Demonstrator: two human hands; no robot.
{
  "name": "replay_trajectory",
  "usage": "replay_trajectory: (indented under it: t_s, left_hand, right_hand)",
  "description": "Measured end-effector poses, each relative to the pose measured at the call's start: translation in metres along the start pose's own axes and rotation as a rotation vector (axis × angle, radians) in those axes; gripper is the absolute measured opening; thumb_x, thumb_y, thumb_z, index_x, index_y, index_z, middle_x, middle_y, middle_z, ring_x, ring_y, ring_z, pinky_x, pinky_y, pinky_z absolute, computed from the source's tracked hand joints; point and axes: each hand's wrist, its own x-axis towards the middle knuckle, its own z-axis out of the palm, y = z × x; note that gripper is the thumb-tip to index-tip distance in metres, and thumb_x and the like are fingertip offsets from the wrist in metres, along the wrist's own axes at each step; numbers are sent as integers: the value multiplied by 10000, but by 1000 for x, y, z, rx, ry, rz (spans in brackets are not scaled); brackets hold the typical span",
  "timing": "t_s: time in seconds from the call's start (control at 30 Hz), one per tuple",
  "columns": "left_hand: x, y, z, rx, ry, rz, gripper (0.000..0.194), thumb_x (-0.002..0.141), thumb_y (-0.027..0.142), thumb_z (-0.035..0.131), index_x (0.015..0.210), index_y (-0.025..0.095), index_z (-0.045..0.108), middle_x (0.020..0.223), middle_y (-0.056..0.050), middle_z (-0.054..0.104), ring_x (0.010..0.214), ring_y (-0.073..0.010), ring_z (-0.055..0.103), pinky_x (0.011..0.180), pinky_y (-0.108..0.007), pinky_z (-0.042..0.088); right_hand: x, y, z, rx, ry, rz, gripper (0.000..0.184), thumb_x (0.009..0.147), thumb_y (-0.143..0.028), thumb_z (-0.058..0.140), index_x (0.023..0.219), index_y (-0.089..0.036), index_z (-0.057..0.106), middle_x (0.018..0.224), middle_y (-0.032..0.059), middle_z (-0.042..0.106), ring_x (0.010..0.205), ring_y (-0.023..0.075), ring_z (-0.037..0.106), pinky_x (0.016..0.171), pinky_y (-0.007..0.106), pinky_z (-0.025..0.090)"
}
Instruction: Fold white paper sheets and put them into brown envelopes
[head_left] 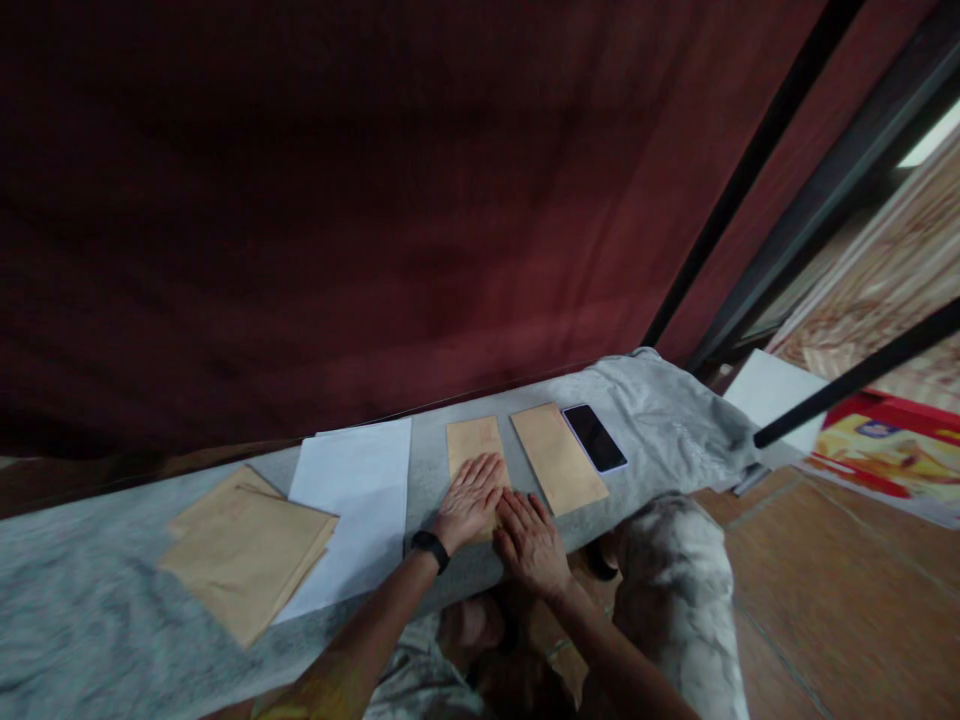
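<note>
Right hand [532, 545]: here we are, nearer us and left of the phone [595, 438], palm down, fingers close together, tips at the edge of the pressed envelope [474, 437]; no pinch that we can see.
Left hand [466, 505]: farther left of the phone, and this grip is laid out flat on that same envelope, fingers side by side, pinching nothing.
Envelope pile [247, 560]: well to the phone's left, stacked askew, overlapping the white sheets [367, 490].
Pressed envelope: left of the phone, flat on the table [429, 475], with another envelope [559, 460] lying between the two.
Feel: light, we'd say, bendy paper, not fragile but quick to crease, its smooth face apt to slide.
Hold: we'd favour the uncovered far end, edge between thumb and finger; squeezing the middle would likely buckle it.
Dark red curtain [450, 200]: beyond the phone, filling our backdrop.
</note>
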Motion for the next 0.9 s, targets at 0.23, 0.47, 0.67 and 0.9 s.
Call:
replay_trajectory:
  t_s: [0.23, 0.47, 0.67, 0.9]
  left_hand:
    - [-33, 22, -10, -57, -64, -15, 546, 1034, 379, 344, 1551, 205, 306, 1606, -61, 340, 1497, -200, 277, 1249, -458, 196]
    - [-68, 34, -23, -169, -44, -70, 468, 1026, 307, 363, 1482, 232, 436, 1538, -47, 464, 1437, -171, 395, 1211, -411, 312]
    - [-71, 36, -17, -166, 99, -224, 454, 984, 164, 347, 1396, 211, 533, 1478, -67, 534, 1403, -180, 443, 1168, -403, 388]
    - [-75, 48, -2, -110, 318, -522, 501, 975, 346, 438, 1418, 116, 472, 1469, -204, 506, 1403, -334, 428, 1138, -536, 376]
  right_hand:
    - [-5, 4, -3, 37, -2, -30, 434, 999, -297, 464, 1416, -195, 528, 1429, 98, 579, 1348, 223, 502, 1170, 457, 338]
    - [-3, 15, 0, 165, 15, -19, 343, 987, -213, 450, 1291, -230, 608, 1318, 59, 656, 1239, 190, 580, 1145, 451, 374]
    - [-4, -5, 8, 122, 90, 87, 377, 958, -121, 424, 1267, -209, 621, 1273, 76, 670, 1226, 212, 579, 1117, 463, 406]
    - [-32, -39, 21, -15, 32, -18, 527, 926, -125, 476, 1452, -148, 485, 1471, 99, 536, 1372, 220, 470, 1182, 430, 359]
